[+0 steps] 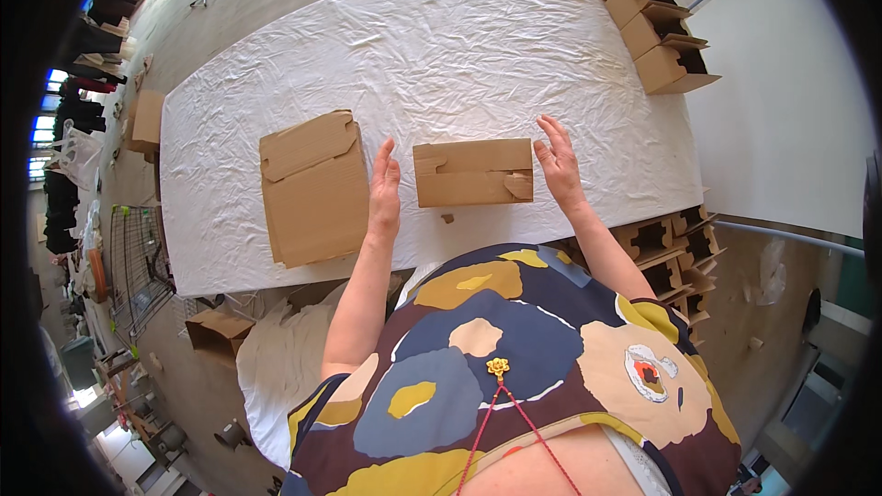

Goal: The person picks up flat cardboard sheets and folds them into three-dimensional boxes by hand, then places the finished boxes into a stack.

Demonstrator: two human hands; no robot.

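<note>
A brown cardboard box [459,186] sits in front of me on the white-covered table [441,46], its top flaps closed and one corner torn. My left hand [385,197] is raised just left of the box, fingers stretched out, holding nothing. On the box's other side my right hand [559,165] is likewise spread and bare, close to the right edge but apart from it. Left of my left hand lies a stack of flat, folded cardboard [317,188]. A small brown scrap [447,218] rests below the box.
A row of open cardboard boxes [657,28] stands along the table's far right. More open boxes [666,248] are piled beside the table at my right. A white panel [781,101] rises beyond the right edge. A wire rack [138,266] stands on the floor at the left.
</note>
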